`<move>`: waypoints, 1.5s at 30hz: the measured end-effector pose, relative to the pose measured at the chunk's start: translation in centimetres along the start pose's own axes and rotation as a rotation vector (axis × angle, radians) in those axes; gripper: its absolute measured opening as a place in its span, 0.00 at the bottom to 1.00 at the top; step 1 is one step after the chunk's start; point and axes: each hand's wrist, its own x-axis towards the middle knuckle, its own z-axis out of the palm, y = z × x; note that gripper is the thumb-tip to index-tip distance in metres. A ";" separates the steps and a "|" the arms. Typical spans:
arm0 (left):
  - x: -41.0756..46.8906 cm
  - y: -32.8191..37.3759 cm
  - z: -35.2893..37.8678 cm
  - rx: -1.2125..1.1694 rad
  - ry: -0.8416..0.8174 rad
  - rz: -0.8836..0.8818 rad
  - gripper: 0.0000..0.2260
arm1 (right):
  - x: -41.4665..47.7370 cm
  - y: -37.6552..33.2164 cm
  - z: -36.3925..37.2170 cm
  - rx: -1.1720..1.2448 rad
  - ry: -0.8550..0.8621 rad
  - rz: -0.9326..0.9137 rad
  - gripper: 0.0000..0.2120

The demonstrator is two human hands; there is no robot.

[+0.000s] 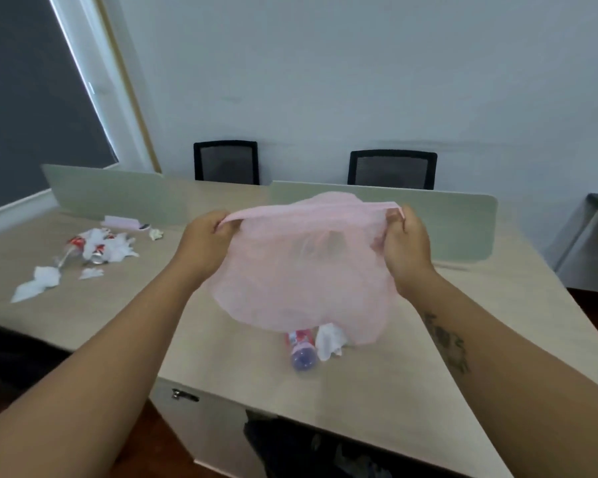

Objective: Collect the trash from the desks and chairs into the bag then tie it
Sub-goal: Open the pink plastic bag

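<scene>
In the middle of the frame both hands hold a thin pink bag [301, 270] in the air above the table [428, 374], its rim stretched taut between them. The left hand [204, 241] grips the rim's left end, fingers [223, 225] curled round the plastic. The right hand [406, 246] grips the right end the same way. Its fingers [394, 220] are bunched on a fold, and the fingertips of both hands are mostly wrapped in the film. The bag is translucent; a pale shape shows faintly through it, too blurred to name.

Just below the bag's lower edge a bottle [301, 351] with a red label lies on the table, its far end covered by the plastic. A crumpled white tissue [328, 339] lies just beside it, also partly covered.

At centre left of the frame a heap of trash [97, 248] lies on the table: white paper scraps over red-and-white packaging and what looks like a clear bottle, the pieces hard to separate. More white scraps [37, 282] lie nearer the left edge, a small paper wad [156, 233] to the heap's right, and a pink pack [121, 221] behind it, against the frosted dividers [118, 193].

Two black mesh chairs [227, 162] stand behind the dividers with only their backs showing. At the bottom edge a dark object [290, 446] under the table is cut off and cannot be identified.
</scene>
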 end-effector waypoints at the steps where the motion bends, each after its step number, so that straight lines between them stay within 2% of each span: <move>1: 0.2 -1.7 -1.5 -0.119 -0.027 -0.129 0.13 | -0.6 -0.4 2.1 0.095 -0.025 0.098 0.14; 3: 1.1 -5.3 -4.1 -0.490 -0.109 -0.463 0.12 | -2.1 -0.6 6.0 0.157 -0.067 0.253 0.15; 4: 1.7 -7.3 -5.2 -0.647 -0.121 -0.587 0.11 | -3.0 -0.2 8.0 0.108 -0.092 0.294 0.15; 6: 2.3 -11.5 -7.0 -0.764 -0.027 -0.699 0.10 | -5.5 0.9 11.9 -0.096 -0.188 0.301 0.16; 8: 2.3 -14.9 -8.6 -0.790 0.092 -0.756 0.12 | -8.5 1.9 15.2 -0.200 -0.267 0.315 0.15; 10: 1.6 -17.0 -10.3 -0.684 0.138 -0.697 0.13 | -11.1 1.8 17.8 -0.166 -0.272 0.327 0.17; 12: 1.4 -18.4 -12.1 -0.436 0.135 -0.548 0.15 | -13.2 1.2 20.3 -0.192 -0.286 0.284 0.27; 15: 1.7 -19.3 -13.6 -0.218 0.010 -0.280 0.17 | -15.2 -0.3 25.2 -0.551 -0.355 -0.092 0.54; 16: 1.9 -19.4 -13.5 -0.172 -0.047 -0.185 0.18 | -15.6 -0.4 27.2 -0.624 -0.418 -0.192 0.58; 17: 2.1 -19.4 -13.4 -0.112 -0.103 -0.092 0.19 | -15.7 -0.5 29.1 -0.686 -0.467 -0.251 0.57; 18: 2.5 -19.7 -13.3 -0.043 -0.144 -0.002 0.19 | -15.4 -0.2 30.7 -0.718 -0.509 -0.270 0.48; 20: 3.6 -21.1 -14.3 0.152 -0.168 0.078 0.20 | -14.2 0.9 32.9 -0.659 -0.472 -0.252 0.12; 21: 4.4 -22.4 -15.2 0.325 -0.164 0.073 0.20 | -13.3 1.7 33.4 -0.619 -0.424 -0.212 0.06; 23: 5.6 -25.9 -17.5 0.679 -0.133 0.047 0.17 | -11.4 2.9 33.1 -0.649 -0.358 -0.171 0.11; 24: 6.2 -27.6 -18.6 0.730 -0.087 0.017 0.14 | -10.4 3.8 32.7 -0.688 -0.330 -0.166 0.12; 26: 7.9 -30.2 -19.7 0.643 0.002 -0.065 0.07 | -8.5 5.6 32.5 -0.790 -0.302 -0.143 0.11; 28: 10.4 -30.8 -18.9 0.483 -0.008 -0.105 0.08 | -7.2 6.6 33.2 -0.840 -0.397 -0.098 0.08; 29: 11.8 -30.4 -18.0 0.400 -0.017 -0.123 0.09 | -6.6 6.5 34.1 -0.845 -0.468 -0.085 0.15; 31: 14.5 -28.7 -15.8 0.257 0.030 -0.145 0.11 | -5.5 5.0 37.1 -0.780 -0.610 -0.136 0.42; 32: 15.8 -27.9 -14.7 0.185 0.050 -0.149 0.11 | -5.0 4.0 39.1 -0.708 -0.666 -0.193 0.51; 33: 16.9 -27.3 -13.7 0.114 0.049 -0.148 0.10 | -4.7 2.9 41.0 -0.646 -0.708 -0.245 0.56; 34: 17.8 -26.8 -12.9 0.057 0.036 -0.145 0.10 | -4.2 2.3 42.6 -0.608 -0.730 -0.274 0.55; 35: 18.5 -26.5 -12.3 0.035 0.005 -0.119 0.10 | -3.4 2.1 43.9 -0.592 -0.736 -0.287 0.48; 37: 19.6 -26.8 -12.1 0.138 -0.094 -0.030 0.10 | -1.6 3.0 45.2 -0.700 -0.657 -0.303 0.17; 38: 20.1 -27.4 -12.2 0.250 -0.146 -0.009 0.11 | -0.7 3.8 45.3 -0.772 -0.588 -0.323 0.08; 40: 21.4 -29.6 -12.6 0.544 -0.216 0.007 0.11 | 0.8 5.5 44.3 -0.873 -0.493 -0.311 0.07; 41: 22.2 -31.0 -12.8 0.661 -0.199 0.014 0.06 | 1.5 6.2 43.7 -0.889 -0.437 -0.288 0.07; 42: 23.0 -32.4 -13.0 0.713 -0.147 -0.011 0.07 | 2.2 6.9 43.2 -0.888 -0.375 -0.253 0.07; 43: 23.8 -33.4 -13.0 0.704 -0.090 -0.063 0.11 | 2.7 7.5 42.8 -0.888 -0.325 -0.209 0.06; 45: 25.5 -34.6 -12.5 0.571 -0.023 -0.147 0.13 | 3.3 8.6 42.7 -0.905 -0.273 -0.159 0.08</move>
